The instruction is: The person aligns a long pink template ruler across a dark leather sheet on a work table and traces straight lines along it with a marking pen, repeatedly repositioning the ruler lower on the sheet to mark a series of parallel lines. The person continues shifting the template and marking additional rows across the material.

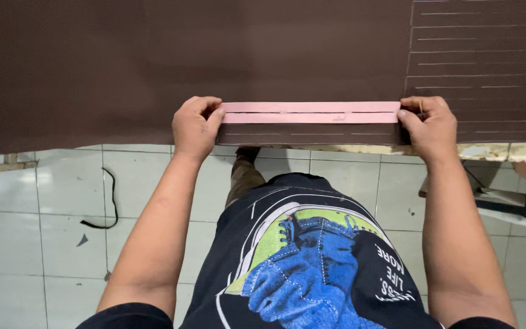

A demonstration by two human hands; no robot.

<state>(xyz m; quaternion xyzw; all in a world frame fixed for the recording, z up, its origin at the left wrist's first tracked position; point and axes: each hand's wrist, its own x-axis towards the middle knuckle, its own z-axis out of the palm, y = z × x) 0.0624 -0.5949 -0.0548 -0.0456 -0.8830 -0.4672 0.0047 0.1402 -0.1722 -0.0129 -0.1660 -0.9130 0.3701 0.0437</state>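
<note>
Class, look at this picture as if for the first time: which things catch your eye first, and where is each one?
A long pink strip lies across the near edge of a dark brown sheet, pinned at its ends by the left hand and right hand. Pale ruled lines mark the sheet at upper right. Below, a black cord lies on the white tiled floor.

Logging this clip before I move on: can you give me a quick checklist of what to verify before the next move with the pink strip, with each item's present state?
1. Left hand on the end of the pink strip: ok.
2. Right hand on the other end: ok.
3. Strip lies flat on the brown sheet: ok.
4. Strip parallel to the chalk lines: ok.
5. Marking tool in right hand: cannot tell.
6. Sheet fully supported on the table edge: cannot tell.
</note>
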